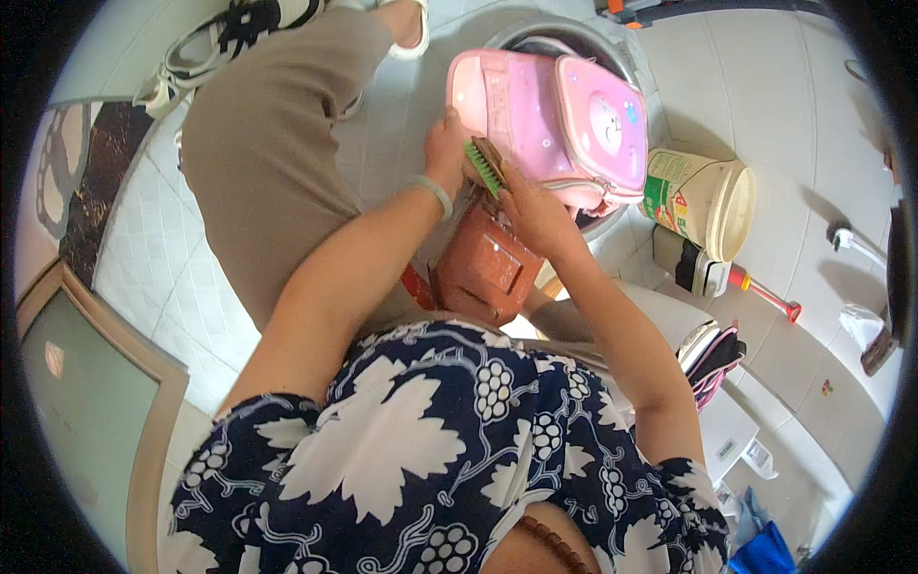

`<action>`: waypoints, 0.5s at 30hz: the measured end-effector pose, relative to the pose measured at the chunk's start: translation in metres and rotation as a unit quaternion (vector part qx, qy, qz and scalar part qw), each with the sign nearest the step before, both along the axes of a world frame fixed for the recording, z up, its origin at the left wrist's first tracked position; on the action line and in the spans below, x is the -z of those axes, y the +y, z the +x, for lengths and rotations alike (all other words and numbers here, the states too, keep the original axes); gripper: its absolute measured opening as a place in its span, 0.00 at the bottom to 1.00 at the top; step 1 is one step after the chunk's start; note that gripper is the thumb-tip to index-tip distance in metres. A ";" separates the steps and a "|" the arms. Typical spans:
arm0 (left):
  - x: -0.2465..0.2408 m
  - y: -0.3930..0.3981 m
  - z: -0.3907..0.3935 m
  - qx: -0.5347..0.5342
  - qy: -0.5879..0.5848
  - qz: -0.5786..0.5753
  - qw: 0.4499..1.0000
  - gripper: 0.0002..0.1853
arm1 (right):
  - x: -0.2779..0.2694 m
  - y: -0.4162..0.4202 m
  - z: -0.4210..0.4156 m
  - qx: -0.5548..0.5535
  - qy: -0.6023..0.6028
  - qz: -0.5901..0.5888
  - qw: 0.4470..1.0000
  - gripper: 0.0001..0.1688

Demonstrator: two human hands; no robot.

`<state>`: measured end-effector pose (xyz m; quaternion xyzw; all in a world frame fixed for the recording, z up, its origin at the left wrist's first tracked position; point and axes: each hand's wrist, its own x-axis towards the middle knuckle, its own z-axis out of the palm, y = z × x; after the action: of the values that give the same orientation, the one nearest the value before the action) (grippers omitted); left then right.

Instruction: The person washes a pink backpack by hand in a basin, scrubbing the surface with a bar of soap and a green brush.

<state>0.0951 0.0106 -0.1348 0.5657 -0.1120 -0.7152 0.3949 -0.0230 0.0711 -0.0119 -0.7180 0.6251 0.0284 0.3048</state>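
Observation:
A pink school backpack [531, 122], with a cartoon face on its front pocket, lies over a round metal basin [527, 30]. My left hand [445, 156], with a pale bangle at the wrist, grips the bag's near left edge. In my right hand [538, 215] is a scrub brush [489, 159] with a brown back and green bristles. Its bristles face left, close to the bag's near edge; whether they touch the fabric is hard to tell. A wet reddish-brown board [462, 251], probably a washboard, slopes from the basin towards my lap, under my right hand.
Right of the basin, a cream plastic bucket [699, 201] lies tipped near the tiled wall. A red-and-yellow handled tool [764, 293] is beside it. Sneakers [208, 54] stand at upper left, and a framed glass door panel [86, 423] at lower left.

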 end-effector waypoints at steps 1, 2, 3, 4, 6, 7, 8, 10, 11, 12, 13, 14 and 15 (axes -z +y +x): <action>-0.005 0.004 0.002 -0.008 0.000 0.006 1.000 0.29 | -0.022 -0.002 0.010 0.018 0.051 0.110 0.992 0.28; -0.001 0.009 0.003 0.000 -0.019 0.009 1.000 0.29 | -0.013 -0.005 0.008 0.019 0.024 0.081 0.996 0.27; 0.002 0.005 0.002 0.014 -0.032 0.001 0.999 0.29 | -0.001 -0.024 0.003 0.026 0.002 0.040 0.999 0.26; 0.004 0.001 -0.002 0.032 -0.045 -0.008 0.998 0.29 | 0.009 -0.043 -0.003 0.038 -0.019 -0.001 0.999 0.24; 0.006 -0.007 -0.006 0.049 -0.062 -0.017 0.997 0.29 | 0.030 -0.094 -0.006 0.086 0.052 0.046 0.994 0.24; 0.007 -0.005 -0.007 0.052 -0.071 -0.015 0.996 0.29 | 0.035 -0.104 -0.004 0.105 0.088 0.076 0.988 0.24; 0.010 -0.009 -0.005 0.034 -0.037 -0.027 0.998 0.28 | 0.039 -0.101 -0.003 0.109 0.077 0.054 0.989 0.25; 0.017 -0.008 -0.006 0.001 0.041 -0.040 0.998 0.27 | 0.042 -0.078 -0.006 0.120 0.069 0.021 0.990 0.27; 0.021 -0.012 -0.007 -0.004 0.032 -0.045 0.998 0.26 | 0.018 -0.053 0.005 0.068 0.018 -0.040 0.997 0.27; 0.029 -0.011 -0.006 -0.009 0.019 -0.051 0.998 0.26 | 0.010 -0.030 0.006 0.035 0.000 -0.039 0.999 0.27; 0.028 0.003 -0.006 -0.008 0.006 -0.041 0.999 0.25 | 0.008 -0.012 0.001 0.025 -0.010 -0.031 0.999 0.27; 0.029 0.006 -0.006 -0.008 -0.001 -0.029 1.000 0.24 | 0.008 -0.003 -0.003 0.012 -0.021 -0.032 0.999 0.27; 0.016 0.004 -0.001 -0.007 -0.008 -0.014 1.000 0.23 | 0.008 -0.003 -0.005 0.017 -0.026 -0.038 0.999 0.27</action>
<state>0.0936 0.0151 -0.1511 0.5665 -0.1207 -0.7063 0.4070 -0.0281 0.0684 -0.0202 -0.7191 0.6296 -0.0189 0.2936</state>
